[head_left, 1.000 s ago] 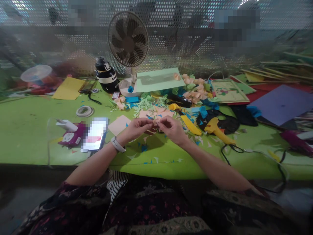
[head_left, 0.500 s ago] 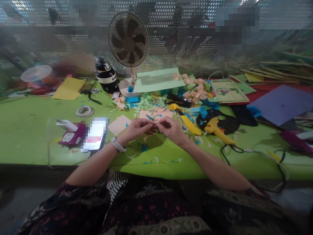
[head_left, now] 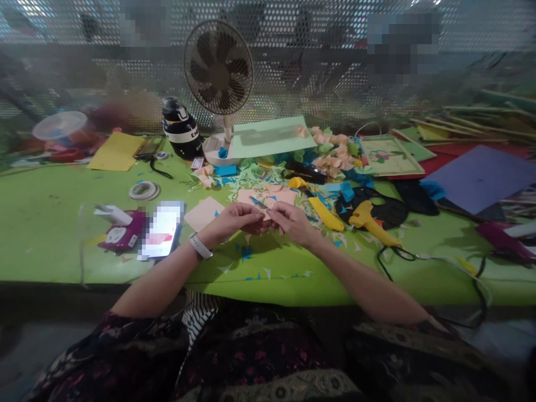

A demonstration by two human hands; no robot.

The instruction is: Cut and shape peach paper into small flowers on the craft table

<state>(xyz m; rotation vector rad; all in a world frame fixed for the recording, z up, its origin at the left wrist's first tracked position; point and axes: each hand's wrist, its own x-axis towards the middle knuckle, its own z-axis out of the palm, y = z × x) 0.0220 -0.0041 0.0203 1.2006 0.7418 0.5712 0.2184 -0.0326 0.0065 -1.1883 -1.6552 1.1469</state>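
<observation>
Left hand [head_left: 235, 218]: fingers curled, thumb and forefinger pinched on a small pink paper piece [head_left: 265, 213]; white watch [head_left: 197, 246] on the wrist.
Right hand [head_left: 294, 221]: pinched on the same piece from the other side, fingertips meeting those of the left.
Pink paper piece: held between both hands just above the green surface [head_left: 50, 223], near its front edge, mostly hidden by the fingers.
Change since half a second ago: fingertips drawn closer together and a touch lower (a small shift, no more); less of the piece showing; forearms in the same pose.
Beside the left hand: peach paper square [head_left: 204, 213] flat on the surface, phone [head_left: 162, 229] further left, tape roll [head_left: 144, 190] beyond it.
Beside the right hand: yellow glue gun [head_left: 371, 220] lying on its side among blue and green paper scraps [head_left: 251, 177].
Further back: fan [head_left: 218, 67], black bottle [head_left: 181, 134] and pale green sheet [head_left: 272, 137], all where they stood before.
</observation>
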